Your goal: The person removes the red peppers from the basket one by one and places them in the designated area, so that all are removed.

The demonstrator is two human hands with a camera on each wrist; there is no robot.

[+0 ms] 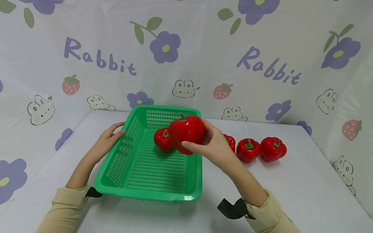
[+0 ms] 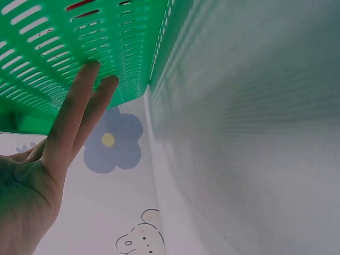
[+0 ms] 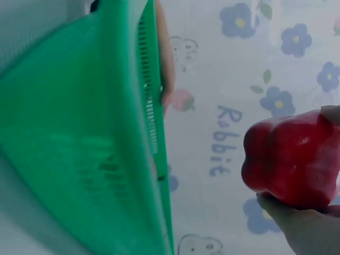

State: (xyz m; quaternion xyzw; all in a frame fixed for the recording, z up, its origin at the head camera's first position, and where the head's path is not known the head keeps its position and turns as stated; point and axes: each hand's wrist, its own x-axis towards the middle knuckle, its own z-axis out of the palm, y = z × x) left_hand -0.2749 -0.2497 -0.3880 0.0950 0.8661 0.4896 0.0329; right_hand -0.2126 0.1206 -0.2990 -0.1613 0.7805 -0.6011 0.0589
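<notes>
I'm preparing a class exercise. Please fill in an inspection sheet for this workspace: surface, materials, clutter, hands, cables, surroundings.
Surface: white tabletop.
Container: green perforated basket, with a red pepper visible inside.
Held item: large red pepper, raised off the surface.
Other items: three peppers right of the basket, the leftmost partly hidden.
Clutter: nothing seen.
Left hand: fingers extended against the basket's left side.
Right hand: grips the large red pepper.
Cables: nothing seen; dark straps at both cuffs.
Surroundings: white backdrop with flowers, strawberries, rabbits, "Rabbit" lettering.
</notes>
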